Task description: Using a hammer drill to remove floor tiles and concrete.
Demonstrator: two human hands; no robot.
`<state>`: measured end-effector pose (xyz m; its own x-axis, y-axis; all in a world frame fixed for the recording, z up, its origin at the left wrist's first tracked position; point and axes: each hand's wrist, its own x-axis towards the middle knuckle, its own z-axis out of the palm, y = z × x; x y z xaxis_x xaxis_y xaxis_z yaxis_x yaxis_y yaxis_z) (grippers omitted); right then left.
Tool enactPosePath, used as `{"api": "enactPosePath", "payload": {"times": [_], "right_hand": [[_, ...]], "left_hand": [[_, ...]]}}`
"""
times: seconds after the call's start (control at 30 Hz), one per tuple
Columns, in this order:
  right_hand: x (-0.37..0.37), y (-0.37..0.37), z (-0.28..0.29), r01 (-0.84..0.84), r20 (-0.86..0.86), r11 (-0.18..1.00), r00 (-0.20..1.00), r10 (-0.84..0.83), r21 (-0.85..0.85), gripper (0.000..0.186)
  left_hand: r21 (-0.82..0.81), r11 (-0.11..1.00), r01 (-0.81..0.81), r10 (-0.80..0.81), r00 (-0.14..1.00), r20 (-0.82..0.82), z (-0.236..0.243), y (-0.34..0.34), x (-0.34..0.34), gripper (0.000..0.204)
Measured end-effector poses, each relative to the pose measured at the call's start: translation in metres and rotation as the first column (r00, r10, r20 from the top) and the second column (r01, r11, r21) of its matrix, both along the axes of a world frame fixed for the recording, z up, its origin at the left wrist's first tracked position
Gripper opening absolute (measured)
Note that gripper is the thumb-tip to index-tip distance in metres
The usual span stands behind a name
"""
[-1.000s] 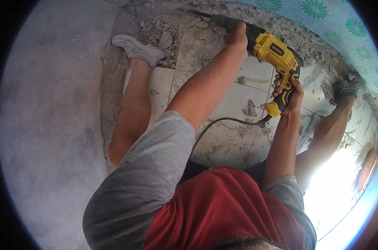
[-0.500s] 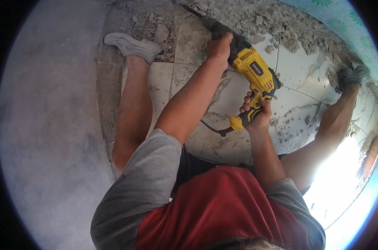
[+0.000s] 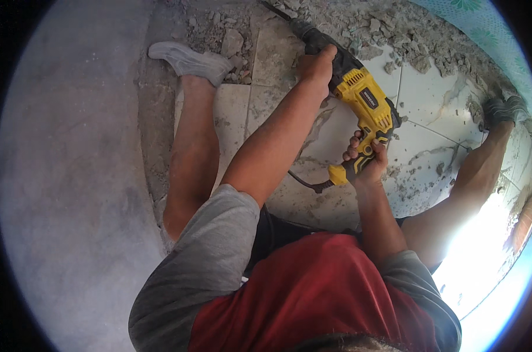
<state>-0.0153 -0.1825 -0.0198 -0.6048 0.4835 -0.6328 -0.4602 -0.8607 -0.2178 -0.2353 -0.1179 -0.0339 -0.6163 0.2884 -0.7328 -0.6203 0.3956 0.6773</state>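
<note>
A yellow and black rotary hammer drill [image 3: 365,101] lies diagonally across my view, its dark bit [image 3: 274,12] angled toward the upper left over broken floor. My left hand [image 3: 317,69] grips the black front part of the drill, behind the chuck. My right hand [image 3: 368,158] is wrapped round the rear handle, just above the black cord [image 3: 301,179]. Beneath the drill are white marbled tiles [image 3: 430,100] strewn with grit. I cannot tell whether the bit touches the floor.
Broken mortar and rubble [image 3: 409,50] run along the top, beside a teal patterned wall [image 3: 483,29]. A pale concrete surface [image 3: 72,146] fills the left. My legs are spread, with grey shoes [image 3: 192,61] on both feet. Bright light falls at the lower right.
Compared with a second ago, the drill and both hands sit further left, with the right hand lower in view. Since half a second ago they have shifted only slightly right.
</note>
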Motion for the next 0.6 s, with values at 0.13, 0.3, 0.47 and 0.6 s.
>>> {"api": "enactPosePath", "payload": {"times": [0.13, 0.3, 0.47, 0.6], "right_hand": [[0.003, 0.026, 0.008, -0.027, 0.056, 0.996, 0.998, 0.023, 0.084, 0.04], [0.011, 0.055, 0.001, -0.04, 0.046, 0.994, 0.998, 0.035, 0.105, 0.041], [0.015, 0.087, 0.011, -0.085, 0.111, 0.985, 0.991, 0.069, 0.153, 0.042], [0.018, 0.105, 0.003, -0.105, 0.074, 0.982, 0.993, 0.095, 0.155, 0.041]], "left_hand": [[0.041, 0.999, -0.033, 0.032, 0.999, 0.025, 0.002, 0.014, -0.006, 0.074], [0.019, 1.0, -0.003, 0.003, 1.0, 0.03, 0.017, 0.03, 0.006, 0.076], [0.015, 0.997, -0.073, 0.073, 0.997, 0.009, 0.021, 0.05, 0.005, 0.077], [0.031, 0.997, -0.074, 0.073, 0.996, 0.059, 0.012, 0.059, 0.003, 0.08]]}}
